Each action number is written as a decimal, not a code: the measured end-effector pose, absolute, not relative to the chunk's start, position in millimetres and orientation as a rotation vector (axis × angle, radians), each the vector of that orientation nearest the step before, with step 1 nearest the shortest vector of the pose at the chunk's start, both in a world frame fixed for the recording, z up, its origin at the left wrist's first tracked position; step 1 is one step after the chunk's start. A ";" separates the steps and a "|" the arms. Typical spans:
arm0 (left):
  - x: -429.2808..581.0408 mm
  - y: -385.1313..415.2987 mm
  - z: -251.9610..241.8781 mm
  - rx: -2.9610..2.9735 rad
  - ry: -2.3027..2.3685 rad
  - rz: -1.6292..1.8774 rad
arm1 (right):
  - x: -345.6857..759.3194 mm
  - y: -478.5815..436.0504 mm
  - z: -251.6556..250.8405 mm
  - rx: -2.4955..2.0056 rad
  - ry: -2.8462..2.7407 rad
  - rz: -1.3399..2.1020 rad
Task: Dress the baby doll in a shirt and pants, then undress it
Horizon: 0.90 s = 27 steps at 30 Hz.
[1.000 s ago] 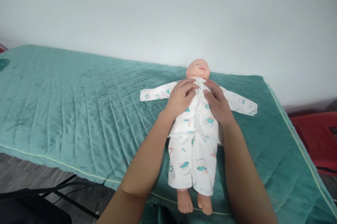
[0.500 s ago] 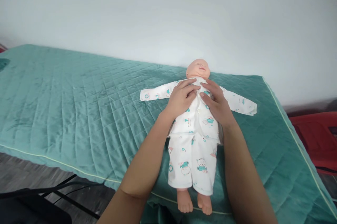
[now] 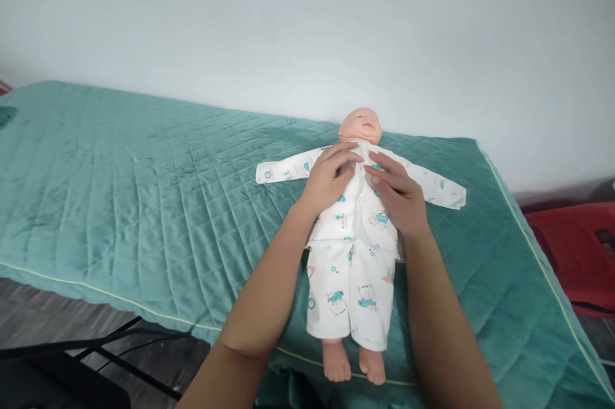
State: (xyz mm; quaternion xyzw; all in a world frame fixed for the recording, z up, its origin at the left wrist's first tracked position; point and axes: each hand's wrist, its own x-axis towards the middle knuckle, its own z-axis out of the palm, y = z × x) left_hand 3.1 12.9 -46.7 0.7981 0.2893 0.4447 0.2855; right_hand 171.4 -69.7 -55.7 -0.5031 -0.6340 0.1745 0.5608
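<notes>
The doll (image 3: 360,125) lies face up near the right end of a green quilted cover (image 3: 144,172), its head toward the wall (image 3: 240,24) and its bare feet (image 3: 336,361) toward the person. It wears a white printed jacket (image 3: 350,220) and matching trousers (image 3: 369,306), and the jacket's long sleeves (image 3: 288,170) stretch out to either side, no doll hands showing at the cuffs. Both of the person's hands rest on the chest, close together but apart from each other, with the front opening between them. The left hand (image 3: 331,173) lies over one side of the chest, fingers spread and lightly bent toward the collar; the right hand (image 3: 398,191) comes in from the other side with fingers and thumb drawn closer together at the opening's edge. Whether either one pinches the cloth I cannot tell. The step in hand looks like work on the upper part of this front, just above a visible button (image 3: 361,202); fastening and unfastening look alike from here. The next move calls for small fingertip work, one hand steadying its edge while the other handles the edge opposite, without tugging the collar crooked. Beyond the cover, a red object (image 3: 571,261) stands at the right, and black metal bars (image 3: 120,332) cross above the grey floor (image 3: 29,297) at lower left.
</notes>
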 end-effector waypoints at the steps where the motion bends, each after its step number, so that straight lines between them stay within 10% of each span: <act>1: 2.4 12.1 -47.0 2.141 0.767 1.189 | 171.0 -71.1 -55.9 -1.162 -1.482 0.415; 27: -59.9 -96.4 -87.4 2.137 0.858 1.085 | 166.5 -167.2 -85.2 -1.450 -1.930 0.211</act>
